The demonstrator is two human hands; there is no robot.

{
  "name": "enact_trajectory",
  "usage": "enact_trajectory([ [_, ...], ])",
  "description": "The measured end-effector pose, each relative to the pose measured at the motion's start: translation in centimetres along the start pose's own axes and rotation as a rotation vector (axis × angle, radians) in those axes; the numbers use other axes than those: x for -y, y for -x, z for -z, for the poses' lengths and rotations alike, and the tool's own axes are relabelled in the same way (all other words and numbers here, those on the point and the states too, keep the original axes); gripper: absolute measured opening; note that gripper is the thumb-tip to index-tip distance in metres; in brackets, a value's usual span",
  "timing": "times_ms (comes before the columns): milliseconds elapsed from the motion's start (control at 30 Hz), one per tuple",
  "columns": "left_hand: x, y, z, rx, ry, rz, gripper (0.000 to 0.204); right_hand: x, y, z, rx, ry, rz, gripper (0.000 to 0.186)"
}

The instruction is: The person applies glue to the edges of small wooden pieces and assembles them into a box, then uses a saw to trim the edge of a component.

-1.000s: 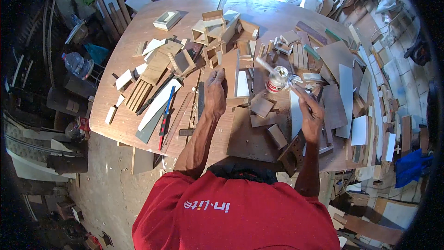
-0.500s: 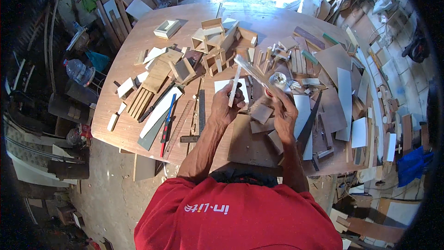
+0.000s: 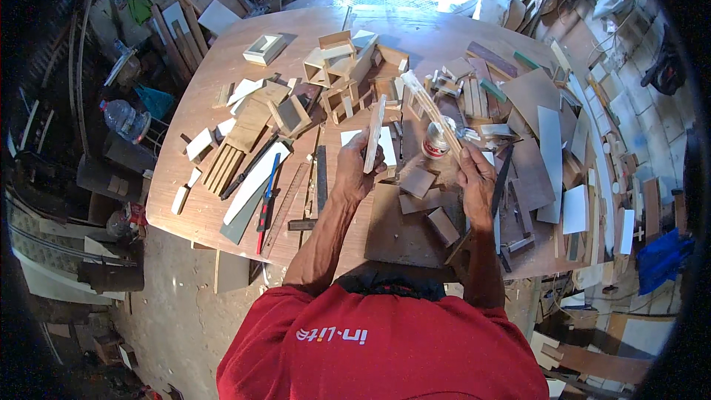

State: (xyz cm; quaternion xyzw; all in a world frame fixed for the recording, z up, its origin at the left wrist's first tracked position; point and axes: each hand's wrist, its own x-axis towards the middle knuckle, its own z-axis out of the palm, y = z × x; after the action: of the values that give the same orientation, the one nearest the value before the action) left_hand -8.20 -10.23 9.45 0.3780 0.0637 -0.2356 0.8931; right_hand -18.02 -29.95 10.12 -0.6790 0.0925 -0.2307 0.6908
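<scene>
My left hand (image 3: 352,169) is closed around a short, pale wooden strip (image 3: 375,132) held nearly upright. In my right hand (image 3: 476,181) is a long wooden stick (image 3: 432,111), slanting up and left, with a whitish tip. It looks like several thin slats together. The stick passes just above a tin can (image 3: 434,148) with white stuff about its rim. A white board (image 3: 388,154) lies under my left hand. Small wooden blocks (image 3: 418,182) sit on the table between my forearms.
The wooden table (image 3: 229,41) carries small wooden boxes (image 3: 333,67), a slatted piece (image 3: 224,167), a red-and-blue tool (image 3: 268,204) and a clear ruler (image 3: 287,207). Wood offcuts (image 3: 529,170) crowd the right side. Long boards (image 3: 600,141) lean beyond the right edge.
My right hand has moved right and slightly down with the stick, whose whitish tip swung right, away from the strip. More of the can shows. My left hand barely moved, still holding the strip.
</scene>
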Motion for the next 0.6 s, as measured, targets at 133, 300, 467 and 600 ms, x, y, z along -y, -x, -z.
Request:
enact_trajectory([
  [133,0.0,-0.1,0.1,0.018,0.014,0.011,0.026,-1.7,0.4,-0.1,0.061,-0.191,-0.160,0.026],
  [300,0.0,-0.2,0.1,-0.043,-0.044,-0.037,0.026,-2.4,0.6,0.2,0.027,-0.226,-0.170,0.027],
  [467,-0.3,-0.1,0.5,-0.108,-0.155,-0.103,0.025,-1.3,0.6,0.9,0.014,-0.144,-0.255,0.025],
  [600,-0.1,-1.8,2.8,-0.054,-0.283,-0.239,0.022,-0.6,-0.5,2.8,0.103,-0.083,-0.228,0.024],
])
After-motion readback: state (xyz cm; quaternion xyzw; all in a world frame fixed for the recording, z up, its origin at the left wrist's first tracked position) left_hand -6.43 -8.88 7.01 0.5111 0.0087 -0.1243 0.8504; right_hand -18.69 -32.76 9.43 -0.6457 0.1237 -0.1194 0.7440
